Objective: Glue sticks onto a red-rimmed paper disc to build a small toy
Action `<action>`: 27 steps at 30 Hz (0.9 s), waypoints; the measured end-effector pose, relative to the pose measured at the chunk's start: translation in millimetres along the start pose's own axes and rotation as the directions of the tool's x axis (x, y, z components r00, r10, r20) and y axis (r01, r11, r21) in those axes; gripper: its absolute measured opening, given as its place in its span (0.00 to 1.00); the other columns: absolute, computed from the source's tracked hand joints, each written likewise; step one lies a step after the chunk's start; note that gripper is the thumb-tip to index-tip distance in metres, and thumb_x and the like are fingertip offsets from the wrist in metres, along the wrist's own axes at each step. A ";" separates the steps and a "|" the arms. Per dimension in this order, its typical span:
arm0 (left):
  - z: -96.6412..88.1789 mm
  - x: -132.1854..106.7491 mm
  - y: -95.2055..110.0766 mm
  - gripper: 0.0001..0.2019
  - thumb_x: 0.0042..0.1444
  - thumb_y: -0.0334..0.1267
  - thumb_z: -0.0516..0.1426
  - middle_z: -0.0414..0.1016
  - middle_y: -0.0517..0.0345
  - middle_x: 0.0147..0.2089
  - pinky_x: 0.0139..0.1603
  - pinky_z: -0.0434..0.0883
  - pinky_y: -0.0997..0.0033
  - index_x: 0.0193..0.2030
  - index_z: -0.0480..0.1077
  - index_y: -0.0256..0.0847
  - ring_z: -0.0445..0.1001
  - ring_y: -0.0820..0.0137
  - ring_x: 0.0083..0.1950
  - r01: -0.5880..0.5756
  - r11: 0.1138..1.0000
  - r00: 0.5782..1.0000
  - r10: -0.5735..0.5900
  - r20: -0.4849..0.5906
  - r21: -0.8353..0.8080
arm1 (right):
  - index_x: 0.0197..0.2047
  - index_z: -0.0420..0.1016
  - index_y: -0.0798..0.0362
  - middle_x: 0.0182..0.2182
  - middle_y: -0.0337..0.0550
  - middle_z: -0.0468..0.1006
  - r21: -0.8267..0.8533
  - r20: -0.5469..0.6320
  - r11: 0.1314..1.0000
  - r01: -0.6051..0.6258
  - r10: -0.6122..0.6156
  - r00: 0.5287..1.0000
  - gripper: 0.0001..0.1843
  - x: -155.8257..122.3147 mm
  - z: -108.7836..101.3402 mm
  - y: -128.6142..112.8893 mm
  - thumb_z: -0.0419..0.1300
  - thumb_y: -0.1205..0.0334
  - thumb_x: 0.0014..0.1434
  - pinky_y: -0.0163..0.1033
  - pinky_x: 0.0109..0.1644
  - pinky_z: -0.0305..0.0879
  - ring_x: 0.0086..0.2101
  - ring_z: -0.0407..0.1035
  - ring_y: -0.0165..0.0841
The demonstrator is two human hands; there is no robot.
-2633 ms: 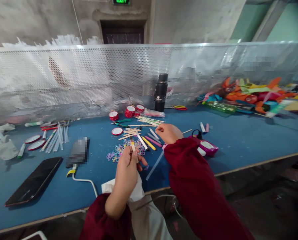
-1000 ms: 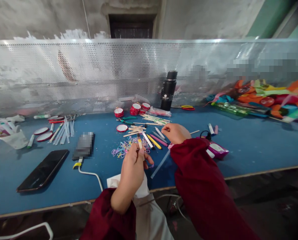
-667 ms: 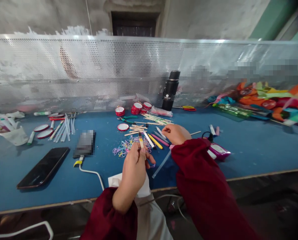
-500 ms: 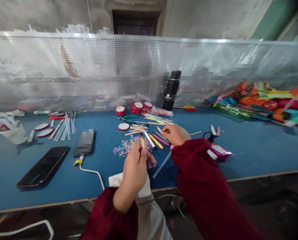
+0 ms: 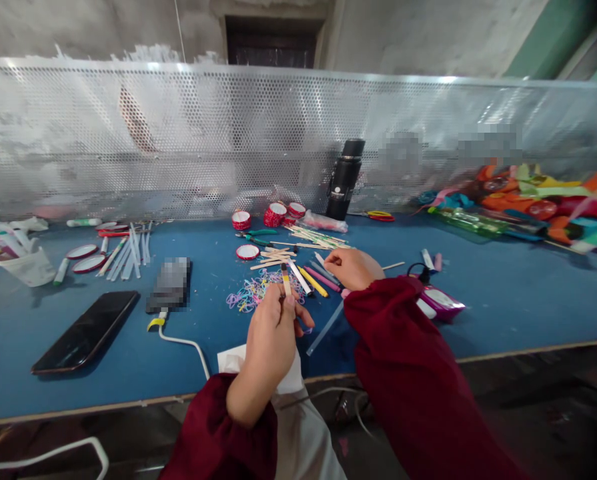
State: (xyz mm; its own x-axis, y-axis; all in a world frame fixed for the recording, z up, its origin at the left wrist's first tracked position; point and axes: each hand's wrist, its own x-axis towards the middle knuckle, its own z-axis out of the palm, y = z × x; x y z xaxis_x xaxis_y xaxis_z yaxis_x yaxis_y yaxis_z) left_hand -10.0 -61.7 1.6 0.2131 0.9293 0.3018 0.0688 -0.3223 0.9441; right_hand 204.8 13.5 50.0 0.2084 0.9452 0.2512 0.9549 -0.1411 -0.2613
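Your view has swung a little to the left since the earliest frame, while both hands have kept their places over the blue table (image 5: pixel 503 300). Your left hand (image 5: pixel 271 337) is closed on a craft stick (image 5: pixel 286 283), pinched between thumb and fingertips and held nearly upright, its dark tip uppermost. The stick is off the table, in front of the heap of coloured rubber bands (image 5: pixel 248 294).

Your right hand (image 5: pixel 354 267) is farther out, knuckles up and fingers curled under, just beside the yellow marker (image 5: pixel 313 283) and the pink marker (image 5: pixel 322 279). You cannot tell whether it grips anything (the fingertips are hidden behind the back of the hand).

A clear tube (image 5: pixel 325 319) lies slantwise between your two wrists. Loose wooden sticks (image 5: pixel 273 257) lie beyond the markers, with red tape rolls (image 5: pixel 275 215) behind them and a black flask (image 5: pixel 345 178) upright against the perforated screen. A dark phone (image 5: pixel 85 331) lies well off to the left, and a pink device (image 5: pixel 441 303) sits by your right sleeve.
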 end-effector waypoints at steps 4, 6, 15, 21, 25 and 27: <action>-0.2 0.1 -0.6 0.10 0.74 0.45 0.46 0.79 0.62 0.30 0.33 0.67 0.68 0.42 0.62 0.46 0.70 0.71 0.25 -0.005 1.000 1.000 0.005 0.002 0.001 | 0.38 0.84 0.48 0.41 0.40 0.86 -0.020 0.001 1.000 -0.011 0.011 1.000 0.09 -0.4 -1.4 -1.1 0.62 0.58 0.63 0.36 0.36 0.61 0.39 0.76 0.34; -0.2 0.2 -0.7 0.10 0.74 0.45 0.46 0.80 0.61 0.31 0.33 0.67 0.68 0.42 0.62 0.46 0.71 0.70 0.25 -0.003 1.000 1.000 0.003 0.003 -0.002 | 0.38 0.84 0.48 0.42 0.40 0.87 -0.038 0.004 0.999 -0.012 0.012 1.000 0.10 -0.8 -2.3 -1.5 0.61 0.58 0.63 0.37 0.37 0.62 0.40 0.77 0.35; 0.5 1.4 -1.9 0.10 0.74 0.45 0.46 0.80 0.62 0.30 0.32 0.66 0.68 0.43 0.63 0.46 0.71 0.70 0.25 0.001 1.000 1.000 -0.001 0.005 0.005 | 0.51 0.85 0.48 0.54 0.51 0.84 -0.177 0.062 0.981 -0.082 0.095 0.994 0.17 9.6 8.9 6.9 0.59 0.55 0.65 0.46 0.53 0.68 0.54 0.75 0.48; 1.3 0.7 -0.1 0.10 0.74 0.44 0.46 0.80 0.62 0.30 0.32 0.66 0.68 0.42 0.63 0.46 0.71 0.70 0.25 0.016 1.000 1.000 -0.016 0.011 -0.003 | 0.47 0.83 0.52 0.51 0.56 0.83 -0.265 0.099 0.950 -0.163 0.195 0.976 0.19 21.4 21.2 7.7 0.61 0.46 0.67 0.51 0.52 0.71 0.51 0.77 0.47; 2.1 1.4 -0.3 0.10 0.73 0.43 0.45 0.80 0.62 0.30 0.32 0.66 0.68 0.42 0.63 0.46 0.71 0.70 0.25 0.014 1.000 1.000 -0.014 0.012 -0.006 | 0.51 0.78 0.53 0.50 0.47 0.81 -0.297 0.136 0.939 -0.172 0.220 0.966 0.17 23.4 22.6 6.3 0.61 0.48 0.70 0.50 0.56 0.74 0.48 0.76 0.37; 2.0 1.7 -0.3 0.10 0.73 0.43 0.46 0.80 0.62 0.30 0.32 0.65 0.68 0.41 0.63 0.46 0.71 0.69 0.25 0.013 1.000 1.000 -0.013 0.014 0.007 | 0.53 0.78 0.52 0.52 0.47 0.80 -0.302 0.145 0.937 -0.175 0.227 0.963 0.16 23.5 22.2 5.7 0.62 0.50 0.71 0.50 0.56 0.75 0.49 0.76 0.37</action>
State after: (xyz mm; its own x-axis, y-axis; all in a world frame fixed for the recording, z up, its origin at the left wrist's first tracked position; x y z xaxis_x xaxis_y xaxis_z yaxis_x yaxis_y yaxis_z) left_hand -7.7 -60.3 1.6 0.2260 0.9307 0.2875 0.0781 -0.3115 0.9470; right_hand 210.4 41.5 33.7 0.3867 0.9210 0.0477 0.9221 -0.3868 -0.0077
